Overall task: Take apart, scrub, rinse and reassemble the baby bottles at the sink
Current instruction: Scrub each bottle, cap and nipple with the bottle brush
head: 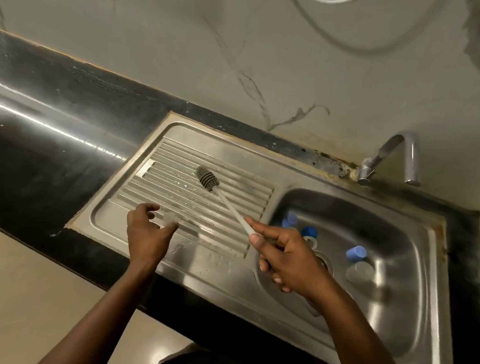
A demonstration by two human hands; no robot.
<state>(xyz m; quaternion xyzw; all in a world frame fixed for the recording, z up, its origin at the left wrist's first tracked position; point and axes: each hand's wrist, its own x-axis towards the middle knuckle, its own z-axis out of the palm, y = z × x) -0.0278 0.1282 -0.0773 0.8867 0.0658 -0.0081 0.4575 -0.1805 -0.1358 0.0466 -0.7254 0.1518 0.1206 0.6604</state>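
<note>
Fingers [261,227] of the right hand [290,260] grip one brush [208,178]; the left hand [146,232] pinches one clear piece [170,218]; three blue caps [356,252] sit in the sink [395,309].

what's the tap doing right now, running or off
Off. No water falls from the spout of the tap, and the sink basin beneath it shows no stream or splash.

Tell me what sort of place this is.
Probably a home kitchen: a stainless steel sink with ribbed drainboard, a chrome tap by the marbled wall, and a white-handled bottle brush held in the right hand while the left hand pinches a small clear part.
</note>
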